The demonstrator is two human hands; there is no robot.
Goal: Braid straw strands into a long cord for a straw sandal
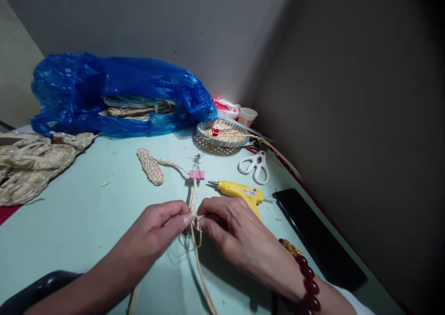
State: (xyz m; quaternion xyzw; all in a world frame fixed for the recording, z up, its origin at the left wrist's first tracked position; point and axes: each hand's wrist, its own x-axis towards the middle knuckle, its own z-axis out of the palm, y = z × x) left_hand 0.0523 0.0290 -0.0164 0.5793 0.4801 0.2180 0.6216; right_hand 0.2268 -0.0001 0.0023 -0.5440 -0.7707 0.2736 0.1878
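A pale straw braid [194, 192] runs toward me from a pink binder clip [196, 174]. My left hand [162, 227] pinches the strands at the near end of the braid between thumb and forefinger. From the other side my right hand [229, 224], with a dark red bead bracelet at the wrist, grips the same strands close by. Loose straw ends hang down from between the fingers toward the table's near side. Past the clip, a thin braid leads left to a small oval woven straw piece [150, 166] lying flat.
To the right lie a yellow glue gun [239, 191], white-handled scissors [255, 166] and a long black object [318, 238]. A round woven basket [224, 134] and paper cup [248, 116] stand behind. A blue plastic bag [139, 78] holds straw; woven straw work [31, 166] lies left.
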